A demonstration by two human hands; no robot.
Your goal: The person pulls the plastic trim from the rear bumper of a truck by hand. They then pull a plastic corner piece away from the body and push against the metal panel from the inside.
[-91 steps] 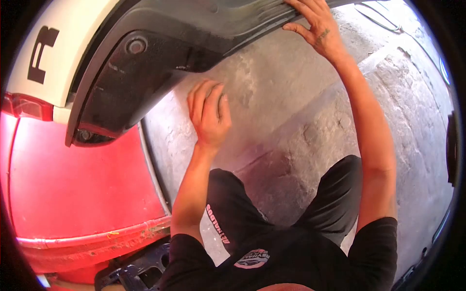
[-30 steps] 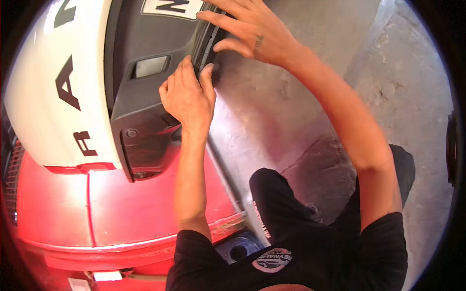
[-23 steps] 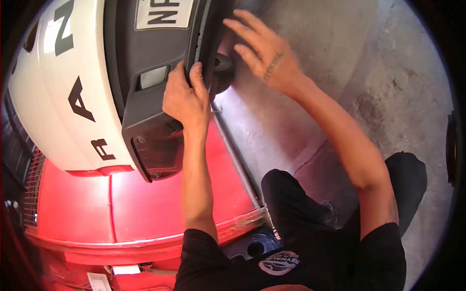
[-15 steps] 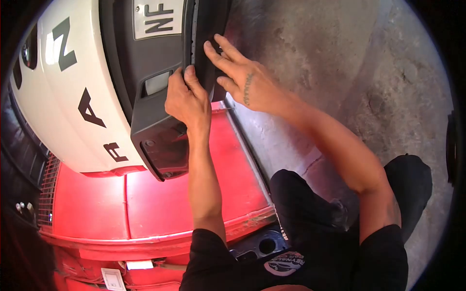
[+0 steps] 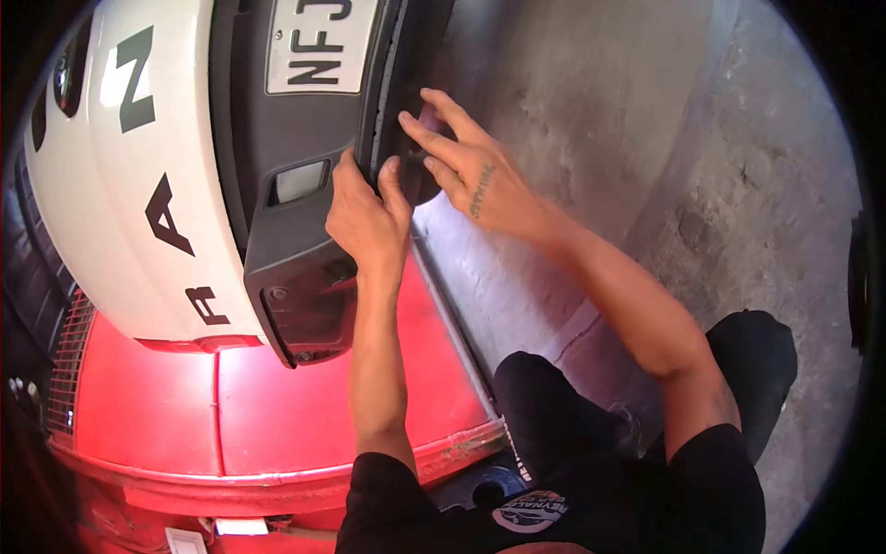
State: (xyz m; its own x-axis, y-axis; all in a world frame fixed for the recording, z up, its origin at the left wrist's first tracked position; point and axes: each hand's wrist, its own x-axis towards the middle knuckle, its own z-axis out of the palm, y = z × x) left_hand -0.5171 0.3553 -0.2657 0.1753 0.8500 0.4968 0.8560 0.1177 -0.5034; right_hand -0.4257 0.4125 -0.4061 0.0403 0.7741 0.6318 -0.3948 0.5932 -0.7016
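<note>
A dark grey rear bumper (image 5: 305, 226) of a white vehicle, which appears turned sideways in the head view, carries a licence plate (image 5: 323, 46) and a small clear lamp (image 5: 300, 183). My left hand (image 5: 371, 217) grips the bumper's edge just beside that lamp, fingers on the outer face and thumb at the rim. Close by, my right hand (image 5: 475, 175) reaches toward the black underside, its fingers spread and the fingertips near the edge strip (image 5: 392, 74). Nothing shows in the right palm, and the fingertips overlap the dark underside in this view.
The white tailgate (image 5: 111, 231) bears large dark letters. Behind the bumper lies a red metal surface (image 5: 295, 406) with a raised border, and a wire grille (image 5: 72, 365) stands at its left. Concrete floor (image 5: 628, 138) stretches out at the right, near my knees.
The view has shifted, so the vehicle and both hands sit lower in it. My left hand keeps its grip at the edge; the right hand stays spread and has moved little relative to the bumper.
</note>
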